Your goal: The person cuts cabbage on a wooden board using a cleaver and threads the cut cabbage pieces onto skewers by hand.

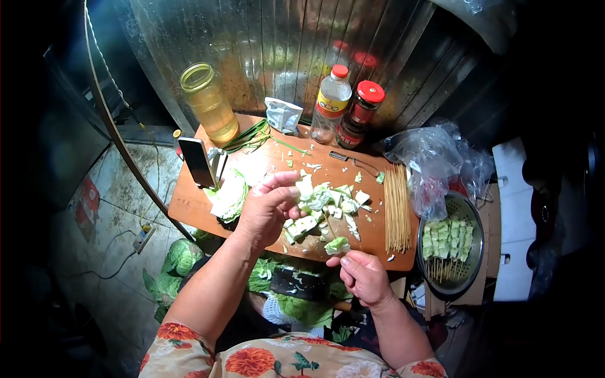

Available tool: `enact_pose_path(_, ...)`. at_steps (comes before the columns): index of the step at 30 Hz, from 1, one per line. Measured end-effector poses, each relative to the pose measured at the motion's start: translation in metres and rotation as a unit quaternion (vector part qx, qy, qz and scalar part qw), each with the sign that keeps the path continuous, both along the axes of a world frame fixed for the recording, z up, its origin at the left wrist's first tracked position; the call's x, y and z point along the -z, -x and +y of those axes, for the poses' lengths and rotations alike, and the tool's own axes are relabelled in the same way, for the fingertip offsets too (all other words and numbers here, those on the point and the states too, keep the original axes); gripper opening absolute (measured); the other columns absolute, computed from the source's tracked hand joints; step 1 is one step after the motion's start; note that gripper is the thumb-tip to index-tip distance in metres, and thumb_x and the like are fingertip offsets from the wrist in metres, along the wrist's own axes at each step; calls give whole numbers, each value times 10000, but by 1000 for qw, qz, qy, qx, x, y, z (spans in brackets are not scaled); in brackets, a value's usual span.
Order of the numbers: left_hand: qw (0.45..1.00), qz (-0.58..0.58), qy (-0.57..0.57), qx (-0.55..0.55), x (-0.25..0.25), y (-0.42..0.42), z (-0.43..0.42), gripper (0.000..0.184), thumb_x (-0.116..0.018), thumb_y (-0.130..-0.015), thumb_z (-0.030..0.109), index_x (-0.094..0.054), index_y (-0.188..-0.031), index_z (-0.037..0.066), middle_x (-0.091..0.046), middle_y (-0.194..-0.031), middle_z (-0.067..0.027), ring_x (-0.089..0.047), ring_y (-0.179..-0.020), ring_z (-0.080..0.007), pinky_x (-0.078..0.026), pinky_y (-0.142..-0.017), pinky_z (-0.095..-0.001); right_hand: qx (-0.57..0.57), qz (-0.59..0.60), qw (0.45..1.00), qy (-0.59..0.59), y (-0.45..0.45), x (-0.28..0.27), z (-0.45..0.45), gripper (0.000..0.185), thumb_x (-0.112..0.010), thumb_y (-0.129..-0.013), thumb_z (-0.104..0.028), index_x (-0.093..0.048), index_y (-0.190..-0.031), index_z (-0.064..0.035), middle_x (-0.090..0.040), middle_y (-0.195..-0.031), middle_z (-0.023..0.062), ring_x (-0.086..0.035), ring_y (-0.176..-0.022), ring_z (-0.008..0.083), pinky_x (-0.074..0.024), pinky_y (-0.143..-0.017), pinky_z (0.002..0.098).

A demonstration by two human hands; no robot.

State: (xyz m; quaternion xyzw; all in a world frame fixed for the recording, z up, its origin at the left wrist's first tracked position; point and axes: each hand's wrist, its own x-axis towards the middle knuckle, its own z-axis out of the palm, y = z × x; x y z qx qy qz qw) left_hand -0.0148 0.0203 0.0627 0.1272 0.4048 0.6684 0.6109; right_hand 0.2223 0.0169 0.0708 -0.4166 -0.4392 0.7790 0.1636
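My left hand (271, 205) is over the middle of the board, thumb and fingers closed on a pale piece of cabbage (305, 186) at the fingertips. Just below it lies a heap of cut cabbage (337, 203). My right hand (364, 277), near the board's front edge, grips a thin wooden skewer (328, 227). One folded green cabbage piece (338, 246) sits on that skewer close to my right fingers. A larger chunk of cabbage (228, 196) rests left of my left hand, partly behind it.
Bare skewers (397, 211) line the wooden board's (189, 189) right side. Filled cabbage skewers (447, 240) lie in a colander (477, 252). A phone (196, 162), oil jar (214, 110), clear bottle (331, 101) and red-lidded jars (367, 104) stand behind. Whole cabbages (183, 256) and a cleaver (296, 283) are below.
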Motion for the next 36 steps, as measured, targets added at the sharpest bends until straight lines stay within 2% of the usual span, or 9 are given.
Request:
enact_pose_path(6, 989, -143, -7, 24, 6, 3, -7, 200, -544, -813, 25, -596, -1006, 27, -578, -690, -47, -547, -519, -155, -534, -589, -332, 65, 26, 997, 14, -5, 1, 0, 281, -446, -980, -189, -614, -1019, 33, -427, -589, -34, -326, -473, 29, -247, -424, 175)
enact_pose_path(8, 958, -62, -63, 274, 21, 9, -7, 204, -506, -809, 13, -617, -980, 8, -625, -750, -72, -553, -487, -159, -515, -504, -299, 81, 36, 996, 7, -7, 0, 1, 284, -443, -982, -193, -615, -1019, 30, -428, -592, -31, -326, -470, 30, -247, -420, 176)
enact_pose_path(10, 938, 61, 58, 335, -4, -9, -11, 197, -506, -849, 67, -645, -953, -25, -665, -870, -95, -579, -476, -161, -491, -446, -283, 71, 38, 997, 9, -6, -3, 1, 281, -441, -982, -191, -617, -1017, 25, -430, -591, -32, -326, -462, 33, -255, -423, 178)
enact_pose_path(14, 986, 63, -10, 153, 17, -8, -9, 270, -543, -910, 233, -622, -1050, 15, -651, -986, -101, -645, -721, -158, -539, -620, -302, 55, 38, 998, -1, -7, -2, -1, 277, -446, -980, -189, -619, -1015, 24, -438, -593, -30, -334, -463, 34, -266, -426, 178)
enact_pose_path(15, 992, 34, 3, 118, 9, -13, -7, 373, -521, -931, 346, -572, -1141, 42, -626, -1069, -115, -632, -897, -197, -517, -796, -360, 40, 29, 999, -1, -6, -2, -2, 277, -447, -979, -188, -621, -1015, 24, -445, -594, -29, -341, -468, 34, -268, -428, 178)
enact_pose_path(19, 996, -61, 0, 59, 8, -36, -3, 476, -461, -944, 479, -516, -1205, 85, -594, -1125, -135, -582, -1044, -299, -450, -898, -456, -13, -17, 1000, 17, -1, 2, -4, 273, -462, -970, -193, -631, -1022, 16, -492, -615, -18, -381, -456, 39, -317, -425, 179)
enact_pose_path(25, 994, -98, 17, -37, 24, -58, -6, 400, -461, -948, 389, -544, -1084, 22, -636, -916, -133, -639, -886, -273, -496, -832, -405, -36, -61, 997, -1, 9, 6, -14, 267, -465, -966, -197, -635, -1014, 4, -521, -616, -12, -421, -452, 42, -358, -421, 179)
enact_pose_path(32, 995, -72, 70, 25, 31, -88, -23, 367, -448, -930, 346, -549, -1066, 20, -646, -983, -167, -633, -937, -283, -512, -799, -397, 25, -77, 993, -83, 17, 13, -13, 246, -492, -959, -184, -616, -843, -5, -518, -593, -27, -449, -529, 41, -366, -502, 212)
enact_pose_path(36, 996, -29, 46, 64, 27, -81, -23, 370, -453, -939, 361, -547, -1066, 26, -642, -998, -167, -629, -956, -286, -515, -818, -392, 23, -53, 994, -91, 17, 14, -12, 229, -486, -971, -197, -610, -939, -8, -511, -594, -4, -402, -414, 46, -317, -383, 192)
